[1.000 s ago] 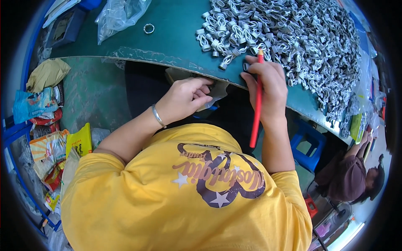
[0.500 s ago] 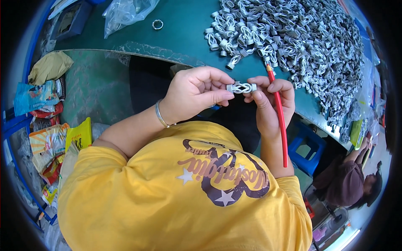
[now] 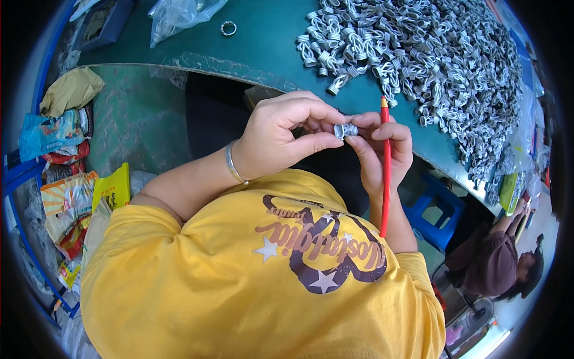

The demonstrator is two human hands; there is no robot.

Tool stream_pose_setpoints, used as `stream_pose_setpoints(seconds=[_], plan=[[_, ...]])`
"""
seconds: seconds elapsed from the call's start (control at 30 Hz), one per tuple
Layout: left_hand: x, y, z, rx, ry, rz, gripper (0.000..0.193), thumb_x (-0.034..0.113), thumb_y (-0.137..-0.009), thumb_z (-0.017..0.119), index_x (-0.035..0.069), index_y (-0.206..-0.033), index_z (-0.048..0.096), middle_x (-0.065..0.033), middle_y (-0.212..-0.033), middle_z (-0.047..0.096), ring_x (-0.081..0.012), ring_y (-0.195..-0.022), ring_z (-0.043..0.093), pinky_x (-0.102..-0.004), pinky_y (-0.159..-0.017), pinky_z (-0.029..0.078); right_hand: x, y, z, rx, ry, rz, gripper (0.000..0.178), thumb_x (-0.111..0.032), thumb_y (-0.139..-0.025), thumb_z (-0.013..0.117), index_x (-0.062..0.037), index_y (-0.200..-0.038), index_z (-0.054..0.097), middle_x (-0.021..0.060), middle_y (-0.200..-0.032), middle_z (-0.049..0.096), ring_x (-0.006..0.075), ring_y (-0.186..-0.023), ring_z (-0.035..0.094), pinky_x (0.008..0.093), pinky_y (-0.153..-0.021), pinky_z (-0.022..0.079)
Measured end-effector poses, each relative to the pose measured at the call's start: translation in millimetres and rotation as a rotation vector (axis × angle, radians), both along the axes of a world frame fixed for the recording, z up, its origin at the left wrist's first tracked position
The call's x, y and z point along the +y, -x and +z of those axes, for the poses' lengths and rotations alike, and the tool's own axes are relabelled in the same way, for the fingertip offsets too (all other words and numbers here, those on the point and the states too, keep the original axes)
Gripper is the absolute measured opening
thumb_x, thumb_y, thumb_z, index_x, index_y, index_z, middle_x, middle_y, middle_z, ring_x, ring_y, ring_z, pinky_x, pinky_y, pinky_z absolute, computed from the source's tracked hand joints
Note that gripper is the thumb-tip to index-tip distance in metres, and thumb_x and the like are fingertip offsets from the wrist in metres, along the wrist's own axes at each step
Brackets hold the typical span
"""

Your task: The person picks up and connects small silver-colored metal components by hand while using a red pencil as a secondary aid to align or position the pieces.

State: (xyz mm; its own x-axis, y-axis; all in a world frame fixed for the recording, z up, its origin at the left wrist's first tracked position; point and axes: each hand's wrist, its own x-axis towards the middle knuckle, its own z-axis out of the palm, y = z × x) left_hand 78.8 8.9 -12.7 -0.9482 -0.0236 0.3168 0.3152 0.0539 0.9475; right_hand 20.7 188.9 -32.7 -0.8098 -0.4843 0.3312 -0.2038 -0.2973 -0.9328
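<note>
In front of my chest, a small silver-grey knotted metal piece [image 3: 345,131] is held between both hands. It is turned so that the hollow opening of its ribbed end shows. My left hand [image 3: 293,125] pinches one end between thumb and fingers. The thumb and fingertips of my right hand [image 3: 385,146] close on the other end. A long red pencil [image 3: 387,179] with a tan tip is tucked among the right fingers, tip pointing away from me. Fingers partly cover the piece.
A large heap of similar metal pieces [image 3: 430,60] covers the right of the green table [image 3: 263,42]. A single metal ring [image 3: 228,28], a clear plastic bag [image 3: 182,18] and a grey bin [image 3: 104,24] lie farther left. A blue stool [image 3: 439,212] and another person [image 3: 487,263] are at right.
The metal piece has turned from lengthwise, with its knot showing, to nearly end-on. My hands have drawn slightly closer together, and the red pencil has swung more upright.
</note>
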Motion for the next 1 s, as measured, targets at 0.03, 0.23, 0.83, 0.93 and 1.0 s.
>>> stream_pose_setpoints(seconds=[0.03,0.23,0.83,0.93,1.0], plan=[[0,0,1,0.024,0.045,-0.002,0.024,-0.008,-0.074,0.068,-0.005,-0.096,0.06,-0.0091,-0.087,0.06,-0.0107,-0.073,0.06,-0.02,-0.062,0.049,0,0,-2,0.029,0.003,-0.01,0.033,0.016,-0.075,0.06,-0.0034,-0.093,0.041,0.0191,-0.097,0.057,0.0234,-0.089,0.06,0.0293,-0.075,0.052],[-1,-5,-15,-0.294,-0.311,-0.085,0.025,-0.005,-0.08,0.063,-0.006,-0.104,0.056,-0.0091,-0.088,0.062,-0.0124,-0.077,0.062,-0.0216,-0.064,0.051,0,-4,2,0.091,0.098,-0.092,0.044,0.014,-0.068,0.07,-0.0058,-0.095,0.041,0.0207,-0.099,0.058,0.0202,-0.085,0.06,0.0289,-0.072,0.051],[-11,-7,-44,-0.36,0.302,-0.048,0.021,0.0,-0.077,0.065,-0.007,-0.097,0.06,-0.0121,-0.083,0.065,-0.0156,-0.074,0.066,-0.025,-0.067,0.053,-20,51,19,0.821,-0.459,-0.306,0.021,0.01,-0.071,0.057,-0.005,-0.086,0.055,0.0104,-0.096,0.065,0.0275,-0.08,0.06,0.0352,-0.075,0.046],[-6,-4,-20,-0.246,0.26,-0.028,0.019,-0.002,-0.079,0.063,-0.006,-0.097,0.059,-0.0112,-0.082,0.065,-0.0142,-0.073,0.066,-0.0231,-0.065,0.053,-27,55,21,0.921,-0.586,-0.261,0.023,0.005,-0.071,0.06,-0.0088,-0.088,0.055,0.0063,-0.092,0.064,0.027,-0.085,0.058,0.0365,-0.072,0.042],[-3,-2,-17,-0.186,0.216,-0.002,0.02,-0.003,-0.08,0.062,-0.006,-0.099,0.058,-0.0108,-0.082,0.065,-0.0132,-0.073,0.066,-0.0221,-0.063,0.052,-22,56,13,0.918,-0.56,-0.266,0.025,0.005,-0.069,0.062,-0.0092,-0.088,0.055,0.0056,-0.086,0.063,0.0265,-0.082,0.058,0.0359,-0.071,0.041]])
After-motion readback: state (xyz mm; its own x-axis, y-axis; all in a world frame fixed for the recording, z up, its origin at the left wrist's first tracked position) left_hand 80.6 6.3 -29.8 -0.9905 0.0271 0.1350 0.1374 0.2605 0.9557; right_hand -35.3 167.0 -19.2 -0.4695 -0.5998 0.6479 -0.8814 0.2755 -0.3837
